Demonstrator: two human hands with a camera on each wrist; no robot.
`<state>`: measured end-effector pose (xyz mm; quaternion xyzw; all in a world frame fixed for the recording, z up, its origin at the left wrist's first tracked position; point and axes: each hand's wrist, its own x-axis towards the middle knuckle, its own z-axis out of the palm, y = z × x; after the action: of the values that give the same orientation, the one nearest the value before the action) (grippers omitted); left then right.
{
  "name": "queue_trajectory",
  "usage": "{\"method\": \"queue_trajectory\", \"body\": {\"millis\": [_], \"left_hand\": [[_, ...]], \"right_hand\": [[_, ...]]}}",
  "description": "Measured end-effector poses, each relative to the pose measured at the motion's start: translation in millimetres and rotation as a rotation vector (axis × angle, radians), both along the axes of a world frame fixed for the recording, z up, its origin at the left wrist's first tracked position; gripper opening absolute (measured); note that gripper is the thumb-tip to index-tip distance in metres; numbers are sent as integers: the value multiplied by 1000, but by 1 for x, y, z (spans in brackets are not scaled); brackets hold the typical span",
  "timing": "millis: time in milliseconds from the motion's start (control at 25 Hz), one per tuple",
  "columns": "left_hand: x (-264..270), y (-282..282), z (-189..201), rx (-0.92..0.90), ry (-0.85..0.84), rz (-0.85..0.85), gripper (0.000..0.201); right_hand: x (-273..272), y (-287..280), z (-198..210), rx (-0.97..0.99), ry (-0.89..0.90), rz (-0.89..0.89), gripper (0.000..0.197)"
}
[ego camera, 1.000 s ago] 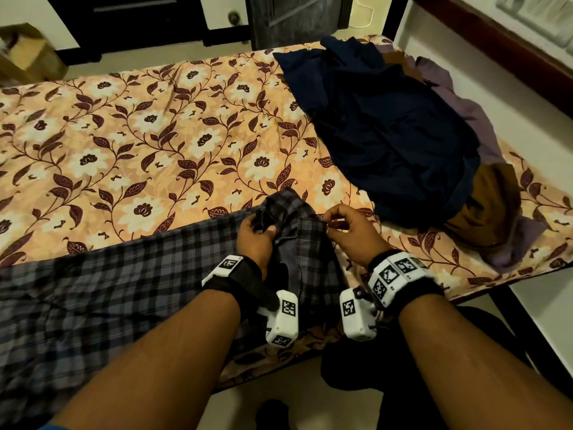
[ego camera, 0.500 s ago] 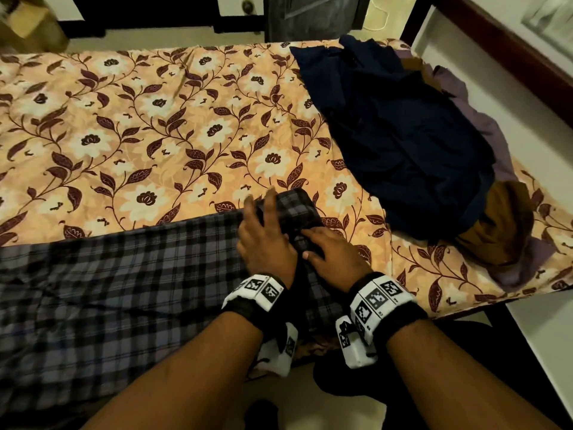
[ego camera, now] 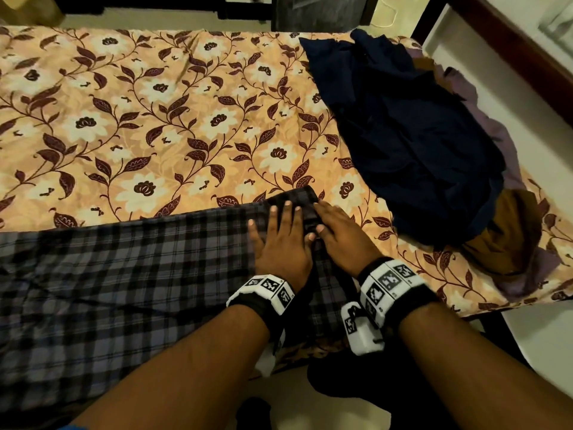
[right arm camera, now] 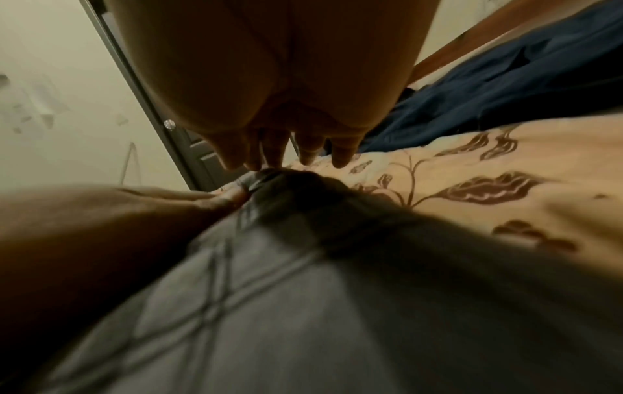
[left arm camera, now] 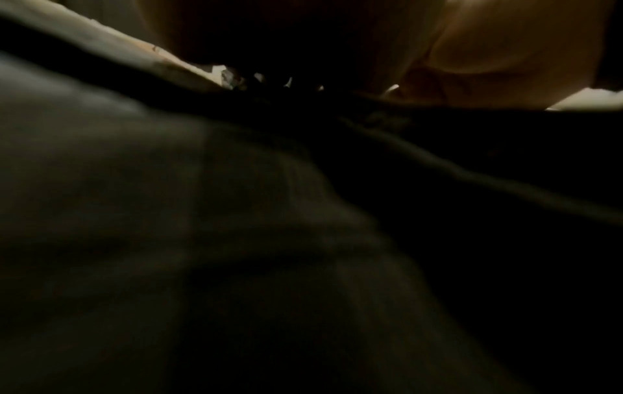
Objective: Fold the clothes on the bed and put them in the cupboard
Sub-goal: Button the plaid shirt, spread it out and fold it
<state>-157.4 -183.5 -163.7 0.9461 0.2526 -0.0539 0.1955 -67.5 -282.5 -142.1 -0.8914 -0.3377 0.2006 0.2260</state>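
A grey-and-black checked garment [ego camera: 124, 290] lies spread along the near edge of the bed [ego camera: 155, 125], reaching off to the left. Both hands lie flat on its right end. My left hand [ego camera: 280, 234] presses down with straight, spread fingers. Beside it, my right hand [ego camera: 338, 231] rests on the cloth with fingers extended, touching the left thumb. In the right wrist view the fingers [right arm camera: 303, 149] hang straight above the checked cloth [right arm camera: 269, 306]. The left wrist view is dark, showing only dim fabric [left arm camera: 202, 240].
A heap of clothes lies at the bed's right end: a dark navy garment [ego camera: 412, 138] on top, a brown one [ego camera: 508, 231] and a purple one [ego camera: 496, 131] under it. The floral sheet covers the far half. A dark door [ego camera: 319, 10] stands beyond.
Both hands let go of the pinched checked cloth, came down and flattened onto it. The raised right end of the garment now lies pressed on the bed.
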Motion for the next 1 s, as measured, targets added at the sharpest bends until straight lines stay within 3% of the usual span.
{"method": "queue_trajectory", "body": {"millis": [200, 280, 360, 440, 520, 600, 680, 760, 800, 840, 880, 960, 1000], "left_hand": [[-3, 2, -22, -101, -15, 138, 72], [-5, 3, -16, -190, -73, 204, 80], [-10, 2, -1, -302, -143, 362, 85], [-15, 1, 15, -333, -89, 474, 84], [-12, -2, 25, -388, 17, 412, 87], [1, -16, 41, -626, -45, 252, 95], [18, -40, 72, -1032, -208, 112, 103], [30, -50, 94, -1357, -364, 171, 89], [29, -45, 100, -1369, -451, 259, 74], [24, -35, 96, -1250, -513, 332, 61], [19, -23, 85, -1056, -534, 360, 53], [8, -5, 53, -638, -379, 227, 47], [4, -5, 38, -455, -230, 106, 48]], "right_hand": [[31, 29, -24, -323, 29, 107, 55], [40, 24, -23, -187, 107, 27, 59], [32, 6, -11, 91, 257, -176, 59], [11, -20, 3, 237, 372, -307, 48], [-10, -43, 12, 251, 492, -349, 38], [-12, -60, 21, 289, 529, -464, 39], [5, -75, 25, 422, 610, -642, 45], [26, -97, 25, 553, 758, -798, 65], [34, -108, 25, 565, 805, -864, 75], [38, -117, 23, 543, 854, -905, 76], [43, -125, 21, 516, 865, -937, 63], [46, -132, 17, 465, 850, -915, 31], [48, -131, 15, 423, 822, -883, 26]]}}
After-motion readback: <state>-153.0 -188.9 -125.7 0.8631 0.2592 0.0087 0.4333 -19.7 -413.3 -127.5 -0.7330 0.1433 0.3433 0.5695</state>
